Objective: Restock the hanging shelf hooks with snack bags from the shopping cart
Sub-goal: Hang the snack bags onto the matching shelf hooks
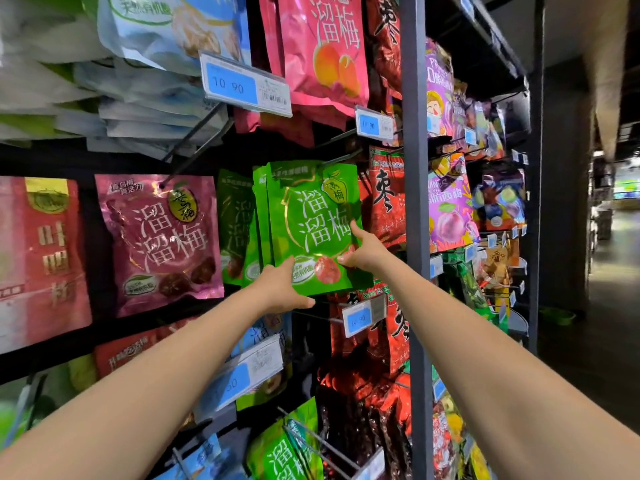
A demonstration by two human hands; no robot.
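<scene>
Head view, looking along a store rack of hanging snack bags. Holding a green snack bag (311, 223) up against the middle row with both hands. Left hand (280, 289) clamped on the bag's lower left corner, thumb curled under the bottom edge, fingers up over the corner. Right hand (363, 251) pinching the lower right edge, thumb on the printed front, index finger straight up along the side; other fingers hidden behind the bag. Bag upright, front facing out, top edge level with a wire hook (341, 157) jutting out there; cannot tell whether threaded onto it.

Just behind and left of it, more green bags (239, 223) of the same print, hanging in a stack. Further left, a magenta bag (159, 237) on its own hook, then a red bag (38, 258) at the edge of view. Above, a pink bag (322, 46) and a blue price tag (246, 84) reading 10 90. Just right of the held bag, red bags (384, 199) with black lettering, then a grey upright post (414, 202), then purple bags (450, 209) in the next bay. Below the held bag, a second price tag (360, 317) on a hook end, near the left thumb.
</scene>
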